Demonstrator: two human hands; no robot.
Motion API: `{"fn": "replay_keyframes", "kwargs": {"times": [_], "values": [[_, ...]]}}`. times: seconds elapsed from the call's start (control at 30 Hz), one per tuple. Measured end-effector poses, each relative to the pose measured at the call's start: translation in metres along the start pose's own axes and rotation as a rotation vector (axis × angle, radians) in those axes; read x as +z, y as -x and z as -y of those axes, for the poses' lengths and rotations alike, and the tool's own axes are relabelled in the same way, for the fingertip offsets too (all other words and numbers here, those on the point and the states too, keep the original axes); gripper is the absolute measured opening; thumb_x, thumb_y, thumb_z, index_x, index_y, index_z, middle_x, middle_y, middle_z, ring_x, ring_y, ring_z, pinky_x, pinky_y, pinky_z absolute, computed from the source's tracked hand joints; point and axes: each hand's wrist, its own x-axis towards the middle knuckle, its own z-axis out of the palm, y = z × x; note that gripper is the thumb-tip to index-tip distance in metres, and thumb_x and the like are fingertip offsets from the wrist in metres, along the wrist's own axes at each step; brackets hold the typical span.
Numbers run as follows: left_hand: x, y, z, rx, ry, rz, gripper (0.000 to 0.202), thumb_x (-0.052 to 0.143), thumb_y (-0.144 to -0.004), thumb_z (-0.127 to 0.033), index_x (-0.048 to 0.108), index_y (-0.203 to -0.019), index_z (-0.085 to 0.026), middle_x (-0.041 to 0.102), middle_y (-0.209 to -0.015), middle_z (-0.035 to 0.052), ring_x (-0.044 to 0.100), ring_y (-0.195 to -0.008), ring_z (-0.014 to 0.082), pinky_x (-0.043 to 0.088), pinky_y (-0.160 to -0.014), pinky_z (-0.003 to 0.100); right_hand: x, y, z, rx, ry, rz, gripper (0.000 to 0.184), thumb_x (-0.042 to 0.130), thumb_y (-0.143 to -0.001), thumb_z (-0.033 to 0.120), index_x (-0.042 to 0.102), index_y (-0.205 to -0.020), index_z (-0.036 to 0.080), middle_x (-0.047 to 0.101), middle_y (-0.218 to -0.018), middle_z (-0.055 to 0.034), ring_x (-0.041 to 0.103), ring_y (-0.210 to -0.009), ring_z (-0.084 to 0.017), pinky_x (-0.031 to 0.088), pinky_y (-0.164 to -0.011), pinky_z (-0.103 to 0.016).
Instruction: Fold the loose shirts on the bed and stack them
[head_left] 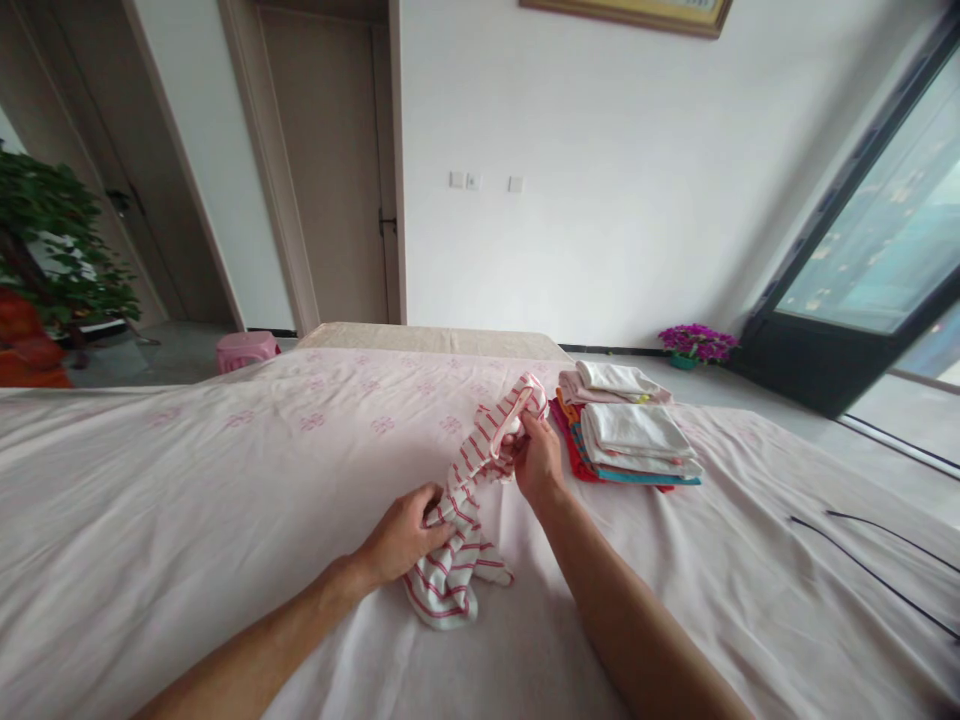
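Note:
A small white garment with red stripes (469, 500) lies crumpled on the pale pink bedsheet (187, 500). My left hand (401, 538) is closed on its lower part, near the middle of the cloth. My right hand (536, 455) pinches the upper end and lifts it a little off the sheet. Just right of my right hand sits a stack of folded clothes (634, 440), white pieces on top with orange, red and teal layers beneath.
A black cable (870, 560) runs across the sheet at the right. Beyond the bed are a pink stool (246, 350), a closed door (330, 170), a pot of purple flowers (697, 343), a glass sliding door (877, 250) and a green plant (52, 240) at left.

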Motion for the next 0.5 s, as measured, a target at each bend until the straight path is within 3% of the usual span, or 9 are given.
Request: {"fn": "replay_keyframes", "kwargs": {"times": [0.07,0.13,0.2,0.27,0.33,0.47,0.5], "values": [[-0.009,0.001,-0.004,-0.021,0.003,-0.081,0.014,0.059,-0.074,-0.024,0.059,-0.088,-0.019,0.066,-0.083,-0.0006,0.060,-0.076,0.0164,0.048,-0.071,0.026,-0.001,-0.006,0.008,-0.026,-0.050,-0.028,0.027,0.071,-0.066,0.035,0.049,-0.074,0.022,0.053,-0.051,0.0076,0.049,-0.039,-0.010,0.037,-0.037,-0.020],[-0.027,0.000,-0.006,-0.008,-0.115,-0.266,0.015,0.057,-0.071,-0.017,0.056,-0.086,-0.020,0.064,-0.083,-0.0001,0.060,-0.077,0.0171,0.047,-0.072,0.027,-0.004,-0.012,0.017,-0.109,-0.082,-0.054,0.028,0.071,-0.066,0.036,0.047,-0.072,0.022,0.053,-0.053,0.0076,0.049,-0.042,-0.009,0.040,-0.041,-0.021],[-0.050,-0.001,-0.009,0.041,-0.356,-0.488,0.018,0.054,-0.070,-0.011,0.057,-0.084,-0.021,0.065,-0.086,0.0029,0.060,-0.085,0.0209,0.046,-0.079,0.031,-0.006,-0.015,0.022,-0.213,-0.088,-0.053,0.030,0.070,-0.068,0.040,0.046,-0.072,0.023,0.053,-0.056,0.0076,0.050,-0.046,-0.009,0.043,-0.047,-0.023],[-0.070,-0.001,-0.013,0.104,-0.629,-0.614,0.025,0.051,-0.073,-0.007,0.062,-0.089,-0.022,0.066,-0.095,0.0068,0.059,-0.099,0.0264,0.042,-0.090,0.039,-0.007,-0.015,0.023,-0.274,-0.058,-0.046,0.031,0.069,-0.069,0.042,0.045,-0.072,0.023,0.051,-0.058,0.0085,0.049,-0.048,-0.009,0.044,-0.050,-0.024],[-0.081,-0.001,-0.013,0.126,-0.795,-0.574,0.030,0.052,-0.076,-0.008,0.066,-0.098,-0.025,0.068,-0.105,0.0083,0.057,-0.110,0.0302,0.039,-0.096,0.043,-0.006,-0.012,0.018,-0.249,-0.009,-0.051,0.030,0.070,-0.066,0.039,0.045,-0.070,0.023,0.049,-0.056,0.0093,0.045,-0.046,-0.009,0.041,-0.048,-0.023],[-0.078,-0.002,0.000,-0.056,-0.676,-0.175,0.026,0.067,-0.078,-0.036,0.067,-0.103,-0.028,0.073,-0.099,0.0030,0.066,-0.097,0.0255,0.044,-0.087,0.036,-0.005,-0.005,0.005,-0.114,0.144,-0.053,0.025,0.070,-0.064,0.033,0.047,-0.068,0.022,0.048,-0.052,0.0093,0.041,-0.043,-0.008,0.034,-0.042,-0.021],[-0.077,-0.004,0.005,-0.106,-0.618,-0.121,0.028,0.065,-0.080,-0.044,0.067,-0.103,-0.029,0.073,-0.096,0.0015,0.067,-0.092,0.0234,0.045,-0.084,0.034,-0.005,-0.004,0.002,-0.095,0.195,-0.050,0.024,0.070,-0.065,0.034,0.049,-0.069,0.021,0.049,-0.051,0.0089,0.042,-0.043,-0.008,0.033,-0.042,-0.020]]}}
